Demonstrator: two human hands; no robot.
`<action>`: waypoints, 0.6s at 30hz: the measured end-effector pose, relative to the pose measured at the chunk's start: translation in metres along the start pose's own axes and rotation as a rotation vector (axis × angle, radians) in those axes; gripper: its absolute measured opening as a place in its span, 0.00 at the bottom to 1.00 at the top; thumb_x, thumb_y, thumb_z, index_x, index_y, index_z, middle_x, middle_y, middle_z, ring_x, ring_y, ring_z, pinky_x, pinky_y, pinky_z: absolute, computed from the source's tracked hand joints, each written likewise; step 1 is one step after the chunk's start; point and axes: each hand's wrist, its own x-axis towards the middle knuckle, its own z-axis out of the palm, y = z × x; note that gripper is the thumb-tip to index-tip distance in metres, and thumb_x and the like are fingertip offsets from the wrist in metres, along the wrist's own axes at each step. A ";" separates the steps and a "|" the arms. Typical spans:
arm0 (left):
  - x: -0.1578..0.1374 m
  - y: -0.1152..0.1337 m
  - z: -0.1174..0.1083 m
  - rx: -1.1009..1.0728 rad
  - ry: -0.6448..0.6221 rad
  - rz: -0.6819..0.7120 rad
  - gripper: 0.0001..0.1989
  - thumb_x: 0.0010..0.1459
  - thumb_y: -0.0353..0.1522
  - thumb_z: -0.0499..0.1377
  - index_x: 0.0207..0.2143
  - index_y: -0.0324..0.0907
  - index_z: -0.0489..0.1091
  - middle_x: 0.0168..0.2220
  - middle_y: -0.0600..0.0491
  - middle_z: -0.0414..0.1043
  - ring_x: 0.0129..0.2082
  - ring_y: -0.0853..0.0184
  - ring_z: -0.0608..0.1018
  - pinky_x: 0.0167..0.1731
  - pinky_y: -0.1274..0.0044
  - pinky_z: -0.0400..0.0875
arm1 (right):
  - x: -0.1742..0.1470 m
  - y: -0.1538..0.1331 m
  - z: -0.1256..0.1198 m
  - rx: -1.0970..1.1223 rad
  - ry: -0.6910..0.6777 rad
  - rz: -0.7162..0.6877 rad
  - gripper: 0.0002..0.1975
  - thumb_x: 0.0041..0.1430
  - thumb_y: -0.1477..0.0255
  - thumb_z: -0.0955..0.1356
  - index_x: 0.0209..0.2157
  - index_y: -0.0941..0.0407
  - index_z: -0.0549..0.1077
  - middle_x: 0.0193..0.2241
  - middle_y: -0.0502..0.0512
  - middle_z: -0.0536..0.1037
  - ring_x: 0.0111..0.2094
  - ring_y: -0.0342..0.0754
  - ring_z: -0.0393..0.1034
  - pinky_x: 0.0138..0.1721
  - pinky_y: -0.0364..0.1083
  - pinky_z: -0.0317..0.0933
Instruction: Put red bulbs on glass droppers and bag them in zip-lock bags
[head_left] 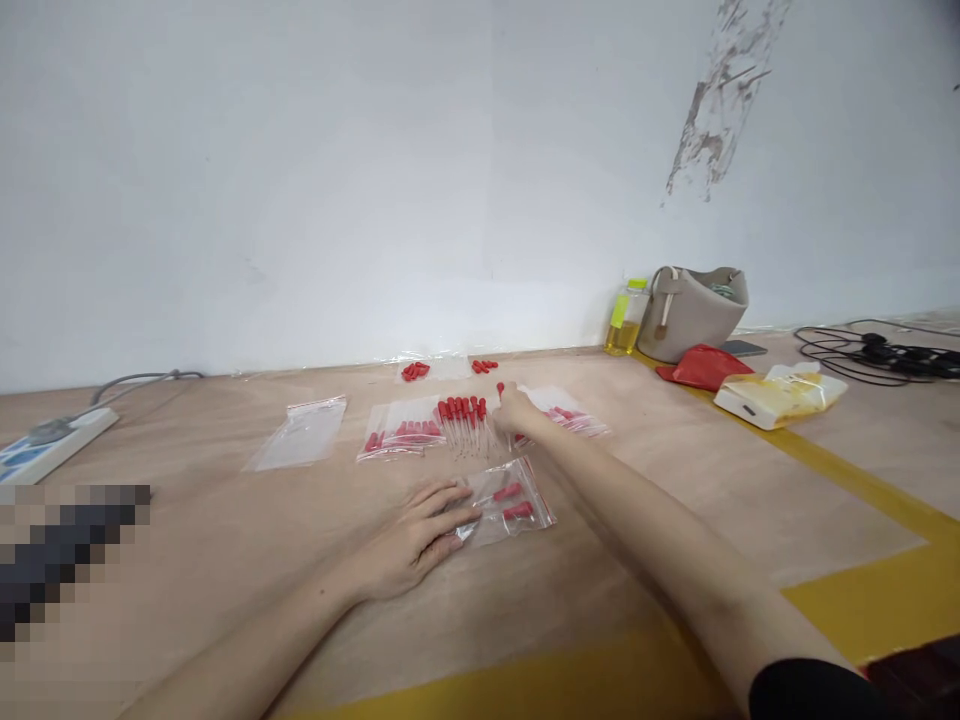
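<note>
My left hand lies on the table with its fingers stretched out, their tips on the edge of a clear zip bag. Two red rubber bulbs show inside that bag. Farther forward, my right hand is closed in a pinch on a dropper, whose red bulb pokes out above the fingers. Just left of it lies a row of droppers with red bulbs and thin clear stems. Filled zip bags lie on both sides, one stack at the left and another at the right, partly behind my right arm.
Loose red bulbs lie near the wall. An unfilled zip bag is at the left, beyond it a power strip. A bottle, grey bag, red pouch, white-yellow packet and black cables occupy the right.
</note>
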 end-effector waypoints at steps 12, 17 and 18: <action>0.002 0.002 -0.002 -0.045 0.034 0.013 0.19 0.60 0.36 0.46 0.54 0.49 0.55 0.55 0.52 0.56 0.56 0.62 0.56 0.53 0.66 0.54 | -0.083 0.071 -0.041 0.798 0.310 0.152 0.30 0.42 0.75 0.64 0.48 0.53 0.48 0.21 0.42 0.62 0.15 0.39 0.59 0.14 0.38 0.55; 0.002 0.003 -0.003 -0.056 0.038 0.011 0.19 0.60 0.35 0.47 0.54 0.48 0.54 0.55 0.52 0.56 0.55 0.62 0.56 0.53 0.66 0.54 | -0.094 0.062 -0.021 0.914 0.214 0.098 0.26 0.41 0.73 0.67 0.42 0.52 0.52 0.24 0.43 0.65 0.18 0.38 0.63 0.18 0.39 0.61; 0.002 0.003 -0.003 -0.054 0.035 0.007 0.19 0.60 0.35 0.47 0.54 0.48 0.54 0.55 0.52 0.56 0.55 0.62 0.56 0.53 0.66 0.54 | -0.095 0.060 -0.018 0.938 0.197 0.093 0.25 0.42 0.72 0.67 0.42 0.52 0.52 0.24 0.43 0.65 0.18 0.39 0.64 0.19 0.40 0.62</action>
